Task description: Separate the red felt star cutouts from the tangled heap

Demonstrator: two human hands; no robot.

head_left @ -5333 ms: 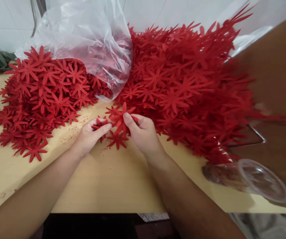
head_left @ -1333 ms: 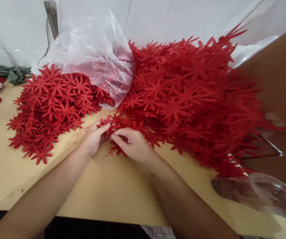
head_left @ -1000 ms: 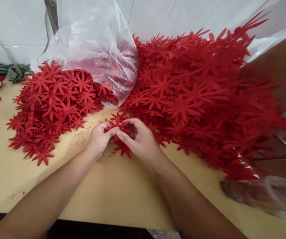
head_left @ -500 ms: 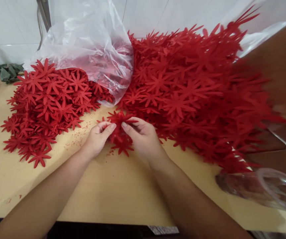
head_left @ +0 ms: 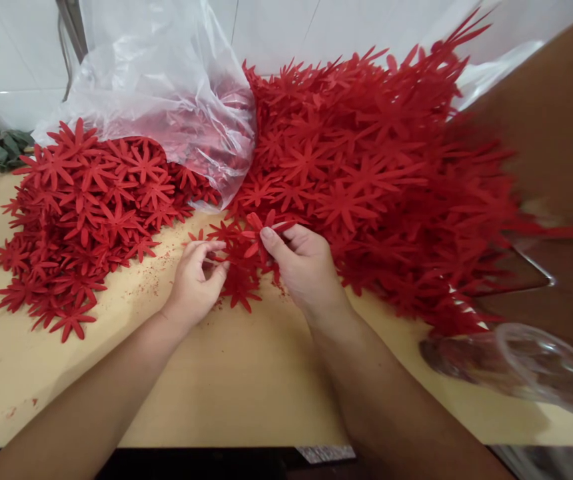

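My right hand (head_left: 306,267) pinches a red petal flower (head_left: 255,235) between thumb and fingers, its long petals pointing up and left. To its left, my left hand (head_left: 197,277) has curled fingers, thumb and forefinger close together; a small red bit shows between them, too small to make out. Beneath and between both hands, a few red flowers (head_left: 241,287) lie on the table (head_left: 226,380).
A large heap of red flowers (head_left: 326,160) fills the back right. Another pile (head_left: 81,213) spills from a clear plastic bag (head_left: 166,80) at left. A clear plastic cup (head_left: 506,367) lies on its side at right, near a brown board (head_left: 556,153). Green cloth-like material (head_left: 1,150) lies far left.
My hands have moved apart. The right hand has drawn slightly up and right with the flower, while the left has come away from it. The whole view has shifted a little.
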